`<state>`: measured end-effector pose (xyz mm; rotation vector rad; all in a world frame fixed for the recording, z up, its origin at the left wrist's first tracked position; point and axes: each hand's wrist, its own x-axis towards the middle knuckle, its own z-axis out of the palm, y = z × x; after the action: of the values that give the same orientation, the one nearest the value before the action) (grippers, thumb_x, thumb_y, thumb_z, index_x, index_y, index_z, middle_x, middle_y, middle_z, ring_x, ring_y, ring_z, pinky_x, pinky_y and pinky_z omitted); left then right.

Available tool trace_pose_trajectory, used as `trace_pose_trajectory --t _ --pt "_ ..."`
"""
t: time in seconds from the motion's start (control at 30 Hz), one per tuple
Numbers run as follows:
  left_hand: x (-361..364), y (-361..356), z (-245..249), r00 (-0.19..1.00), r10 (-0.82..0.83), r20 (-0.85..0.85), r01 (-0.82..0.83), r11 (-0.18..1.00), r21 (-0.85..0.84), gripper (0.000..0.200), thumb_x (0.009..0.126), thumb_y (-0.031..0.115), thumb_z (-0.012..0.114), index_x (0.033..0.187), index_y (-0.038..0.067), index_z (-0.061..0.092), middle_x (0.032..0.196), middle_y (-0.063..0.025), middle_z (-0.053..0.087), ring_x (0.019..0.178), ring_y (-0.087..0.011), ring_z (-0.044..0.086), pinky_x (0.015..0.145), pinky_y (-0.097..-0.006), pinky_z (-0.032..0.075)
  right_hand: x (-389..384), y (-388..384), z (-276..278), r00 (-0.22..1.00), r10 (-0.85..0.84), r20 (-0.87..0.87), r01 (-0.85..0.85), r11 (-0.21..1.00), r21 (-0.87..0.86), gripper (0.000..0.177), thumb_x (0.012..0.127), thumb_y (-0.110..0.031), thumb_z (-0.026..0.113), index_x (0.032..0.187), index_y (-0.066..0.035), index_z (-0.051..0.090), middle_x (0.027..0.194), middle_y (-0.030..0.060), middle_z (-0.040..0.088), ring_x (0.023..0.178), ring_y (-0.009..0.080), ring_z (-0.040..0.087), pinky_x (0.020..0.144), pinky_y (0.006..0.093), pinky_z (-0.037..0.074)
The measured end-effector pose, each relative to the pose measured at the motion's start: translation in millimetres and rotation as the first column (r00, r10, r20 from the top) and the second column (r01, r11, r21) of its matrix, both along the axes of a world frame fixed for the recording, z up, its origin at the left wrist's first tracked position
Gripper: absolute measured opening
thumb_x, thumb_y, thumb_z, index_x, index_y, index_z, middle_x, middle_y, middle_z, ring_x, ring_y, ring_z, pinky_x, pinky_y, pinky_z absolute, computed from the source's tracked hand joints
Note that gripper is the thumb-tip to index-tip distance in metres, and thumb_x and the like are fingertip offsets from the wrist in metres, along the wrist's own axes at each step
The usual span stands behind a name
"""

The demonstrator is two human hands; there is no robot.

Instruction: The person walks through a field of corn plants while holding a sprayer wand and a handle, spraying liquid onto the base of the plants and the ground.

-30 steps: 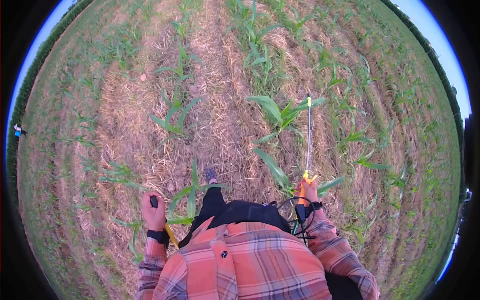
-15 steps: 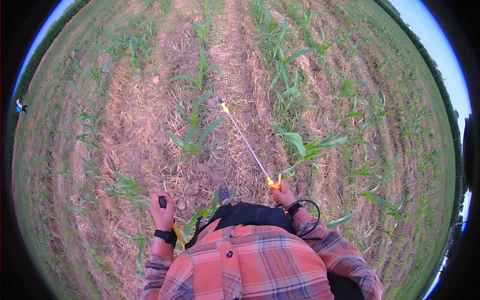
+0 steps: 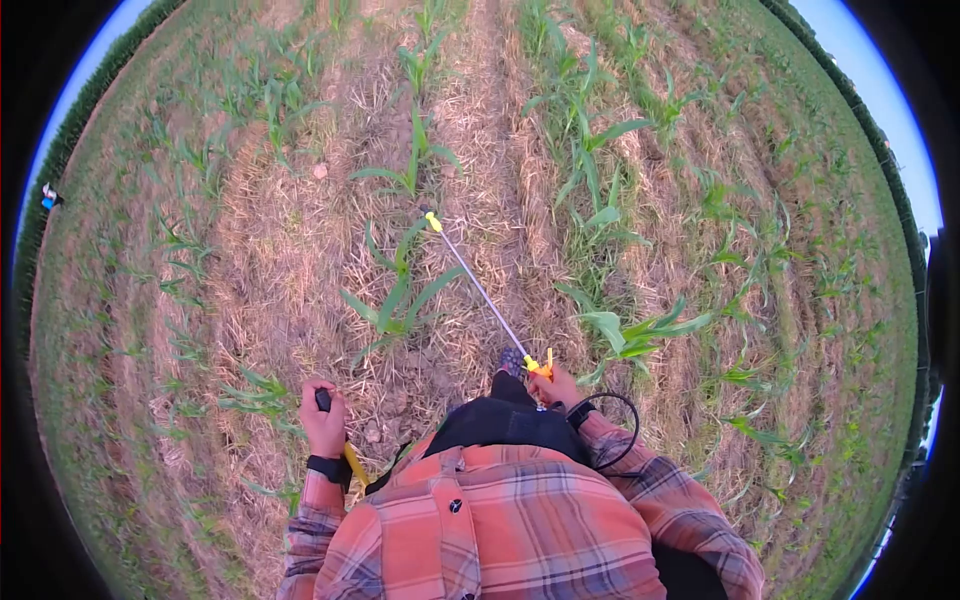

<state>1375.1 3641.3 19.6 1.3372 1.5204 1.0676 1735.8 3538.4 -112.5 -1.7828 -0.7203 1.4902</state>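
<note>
My right hand [image 3: 560, 386] is closed around the orange-yellow handle of a sprayer wand [image 3: 484, 292]. Its thin metal tube points forward and left, and the yellow nozzle end [image 3: 432, 221] hangs near a young corn plant [image 3: 392, 310]. A black hose [image 3: 636, 420] loops beside my right wrist. My left hand [image 3: 322, 420] is wrapped round the black grip of a pump lever [image 3: 354, 464], whose yellow bar runs back toward my waist. The sprayer's tank is not in view.
Rows of young corn [image 3: 640, 335] run ahead on both sides, with dry straw [image 3: 280, 260] covering the soil between them. My shoe [image 3: 512, 362] shows in front of me. Far off at the left edge is another person [image 3: 49, 197]. Trees line the field's edge.
The wand has swung left, bringing its nozzle nearer the corn plant. A different step shows: my shoe is now forward beside the wand handle. Both hands keep their grips.
</note>
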Motion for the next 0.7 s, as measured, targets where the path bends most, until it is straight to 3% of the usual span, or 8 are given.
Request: trace_pose_trajectory --t 0.07,0.17,0.27,0.33,0.43,0.7 --pt "15 25 6 1.0 0.007 0.008 -0.008 0.997 0.072 0.012 0.069 -0.002 0.049 0.077 0.006 0.044 0.059 0.0039 0.038 0.05 -0.0029 0.035 0.044 -0.0182 0.028 23 19 -5 0.996 -0.074 -0.04 0.076 0.997 0.034 0.023 0.076 -0.025 0.054 0.082 -0.005 0.043 0.058 0.0034 0.054 0.039 0.0068 0.043 0.034 0.0203 0.034" --pt "46 53 25 1.0 0.014 -0.004 -0.014 0.999 -0.032 0.013 0.069 -0.003 0.049 0.077 0.006 0.044 0.059 0.0041 0.037 0.054 -0.0033 0.035 0.048 -0.0186 0.03 62 38 -10 0.963 -0.266 -0.04 0.265 0.964 -0.031 0.023 0.077 -0.026 0.053 0.079 -0.005 0.045 0.056 0.0028 0.051 0.036 0.0063 0.039 0.031 0.0202 0.03" --pt "78 85 23 0.995 -0.057 -0.077 0.059 0.998 0.031 0.013 0.069 -0.002 0.049 0.077 0.006 0.044 0.06 0.0041 0.037 0.054 -0.0037 0.034 0.049 -0.0182 0.029 99 52 -2 0.887 -0.45 -0.102 0.442 0.893 -0.089 0.022 0.078 -0.028 0.051 0.078 -0.007 0.045 0.057 0.0028 0.051 0.035 0.0068 0.039 0.03 0.0202 0.03" --pt "96 104 20 0.995 -0.078 -0.065 0.081 0.996 0.048 0.013 0.069 -0.003 0.05 0.077 0.006 0.044 0.061 0.004 0.037 0.054 -0.0038 0.034 0.05 -0.018 0.029 125 57 1 0.887 -0.461 -0.036 0.457 0.886 -0.08 0.022 0.078 -0.029 0.051 0.079 -0.008 0.045 0.057 0.0027 0.049 0.035 0.0075 0.039 0.03 0.0207 0.03" --pt "116 125 17 0.994 -0.099 -0.049 0.101 0.993 0.057 0.013 0.069 -0.003 0.05 0.077 0.006 0.044 0.063 0.0039 0.037 0.055 -0.004 0.033 0.05 -0.0179 0.028 158 61 2 0.742 -0.667 -0.072 0.663 0.745 -0.074 0.024 0.077 -0.029 0.053 0.078 -0.006 0.045 0.056 0.0043 0.051 0.036 0.0092 0.042 0.032 0.0215 0.033" --pt "125 175 10 0.996 -0.07 -0.059 0.072 0.997 0.034 0.014 0.068 -0.003 0.05 0.077 0.006 0.045 0.064 0.0038 0.036 0.057 -0.0043 0.033 0.051 -0.0177 0.029 205 85 3 0.595 -0.791 -0.144 0.797 0.604 -0.024 0.025 0.077 -0.03 0.052 0.08 -0.007 0.043 0.056 0.0039 0.047 0.036 0.0089 0.038 0.031 0.0213 0.031"
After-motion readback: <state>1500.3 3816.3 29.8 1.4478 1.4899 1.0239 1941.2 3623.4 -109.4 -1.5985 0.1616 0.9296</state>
